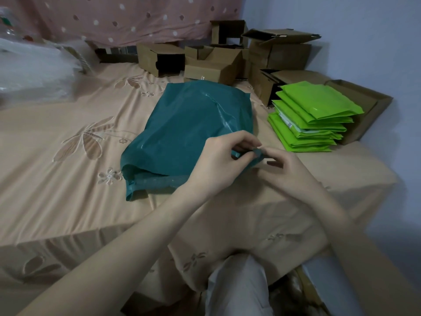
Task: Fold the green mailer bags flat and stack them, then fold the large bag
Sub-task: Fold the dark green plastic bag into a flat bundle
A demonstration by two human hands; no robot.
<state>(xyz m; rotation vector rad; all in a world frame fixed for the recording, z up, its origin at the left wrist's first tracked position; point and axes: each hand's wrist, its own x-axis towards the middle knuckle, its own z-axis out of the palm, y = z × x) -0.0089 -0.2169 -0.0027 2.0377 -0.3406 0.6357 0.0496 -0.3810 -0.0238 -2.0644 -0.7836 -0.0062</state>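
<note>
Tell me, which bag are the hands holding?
The big dark teal bag in the middle of the bed. Both the left hand and right hand pinch its near corner. The light green bags sit stacked, untouched.

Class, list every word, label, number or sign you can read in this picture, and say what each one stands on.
No text can be read here.
White label tucked in the stack of green mailer bags: dark print, too small and blurred to read.
Large teal bag and cardboard boxes: no print visible.
</note>
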